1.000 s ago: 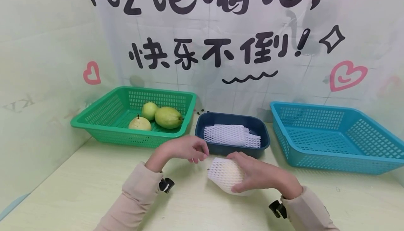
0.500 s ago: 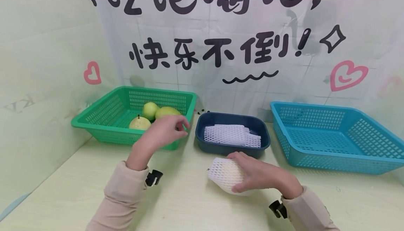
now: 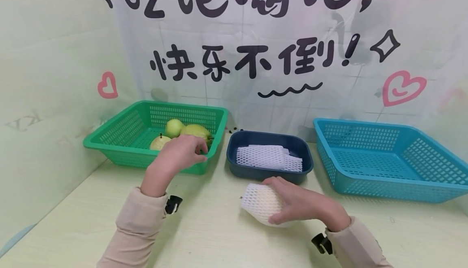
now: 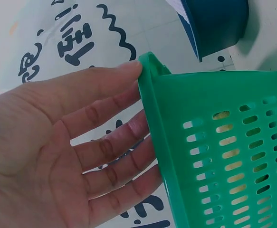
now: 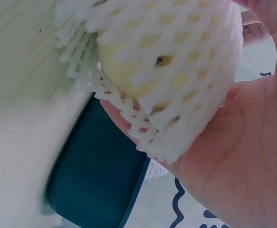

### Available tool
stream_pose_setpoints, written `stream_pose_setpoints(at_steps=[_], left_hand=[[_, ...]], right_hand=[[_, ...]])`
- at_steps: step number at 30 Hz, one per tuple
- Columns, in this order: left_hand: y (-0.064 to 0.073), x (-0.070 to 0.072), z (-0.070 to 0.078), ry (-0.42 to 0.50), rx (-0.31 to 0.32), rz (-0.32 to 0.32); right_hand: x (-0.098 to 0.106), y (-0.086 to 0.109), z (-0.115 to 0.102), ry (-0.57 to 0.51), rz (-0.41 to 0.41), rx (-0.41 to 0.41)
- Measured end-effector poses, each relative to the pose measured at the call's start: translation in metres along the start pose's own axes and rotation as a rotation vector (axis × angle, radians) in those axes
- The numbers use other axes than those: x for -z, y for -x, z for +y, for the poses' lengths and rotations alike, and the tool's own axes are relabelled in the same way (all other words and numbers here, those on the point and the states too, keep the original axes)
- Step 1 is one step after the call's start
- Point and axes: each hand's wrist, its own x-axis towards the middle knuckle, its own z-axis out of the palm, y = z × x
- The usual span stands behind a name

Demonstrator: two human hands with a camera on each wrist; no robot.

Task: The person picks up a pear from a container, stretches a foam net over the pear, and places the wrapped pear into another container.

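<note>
My left hand (image 3: 180, 152) is at the front right corner of the green basket (image 3: 128, 157). In the left wrist view its fingers (image 4: 105, 147) reach to the basket's rim, loosely extended, with the tips hidden behind it and the thumb tip at the rim's corner. They hold no fruit that I can see. My right hand (image 3: 301, 203) grips a pale yellow pear (image 3: 260, 203) on the table, wrapped in a white foam net (image 5: 195, 80). A short stem pokes out of the net's left end in the head view.
Inside the green basket lie a yellow pear (image 3: 158, 142), a round green fruit (image 3: 174, 128) and a larger oblong green fruit (image 3: 195, 131). A navy tray (image 3: 234, 166) with white foam nets (image 3: 261, 156) stands mid-table. The blue basket (image 3: 387, 186) is at right.
My left hand has left the spot beside the netted pear and moved left to the green basket's near corner, lowering slightly in the last half second. The right hand and its pear have stayed put.
</note>
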Motion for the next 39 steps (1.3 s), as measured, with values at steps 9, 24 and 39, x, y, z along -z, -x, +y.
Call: stream_pose_setpoints(at_steps=[9, 24, 39], left_hand=[[0.001, -0.001, 0.000, -0.021, 0.006, 0.021], [-0.001, -0.004, -0.001, -0.022, 0.017, 0.009], [-0.001, -0.003, 0.002, -0.024, 0.020, 0.012]], right_hand=[[-0.002, 0.000, -0.002, 0.042, 0.016, -0.005], [0.019, 0.010, -0.001, 0.083, 0.164, 0.020], [0.074, 0.054, 0.021, 0.064, 0.397, -0.091]])
